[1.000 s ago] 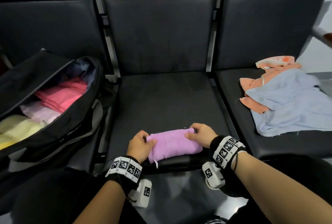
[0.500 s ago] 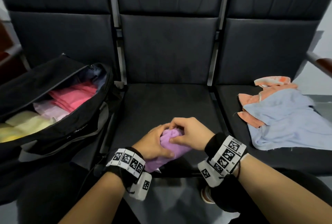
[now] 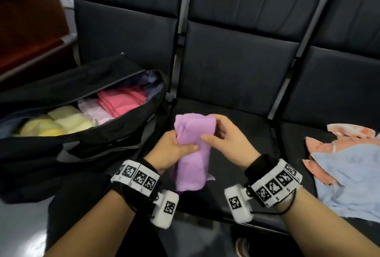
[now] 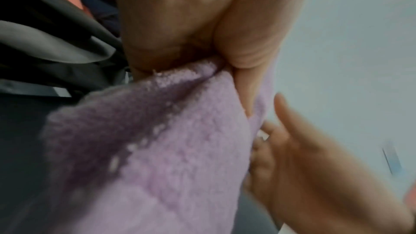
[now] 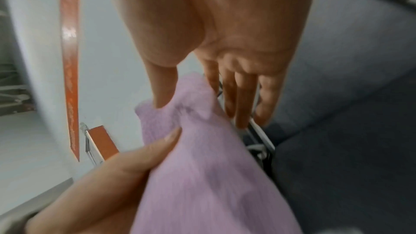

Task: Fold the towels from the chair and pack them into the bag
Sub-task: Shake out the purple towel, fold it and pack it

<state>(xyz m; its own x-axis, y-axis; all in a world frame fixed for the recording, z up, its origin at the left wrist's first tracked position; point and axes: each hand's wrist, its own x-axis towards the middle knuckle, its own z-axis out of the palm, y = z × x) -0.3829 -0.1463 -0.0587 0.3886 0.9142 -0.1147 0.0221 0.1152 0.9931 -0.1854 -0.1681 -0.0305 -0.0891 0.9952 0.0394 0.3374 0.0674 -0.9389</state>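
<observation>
Upright above the front edge of the middle seat (image 3: 236, 133), a folded purple towel (image 3: 193, 153) is held lifted between both hands; its upper end is level with the rim of the bag and its lower end hangs towards the wrists. It is gripped around its middle by the left hand (image 3: 172, 149), whose thumb is laid across the front of the cloth and whose fingers are wrapped behind it; in the left wrist view the pile of the towel (image 4: 168, 149) is seen bunched under that palm. The towel is pinched by the right hand (image 3: 226, 141) at its right side, the thumb pressed on the front and the forefinger set behind the upper corner; in the right wrist view the remaining fingers (image 5: 245, 95) are seen held out nearly straight, clear of the cloth. A black duffel bag (image 3: 92, 143) is stood open on the left seat; packed inside it are folded yellow towels (image 3: 59, 123), a pale pink towel (image 3: 94, 110) and a bright pink towel (image 3: 123, 100). On the right seat, well apart from the hands, a light blue towel (image 3: 349, 180) is spread loosely over an orange towel (image 3: 320, 145).
</observation>
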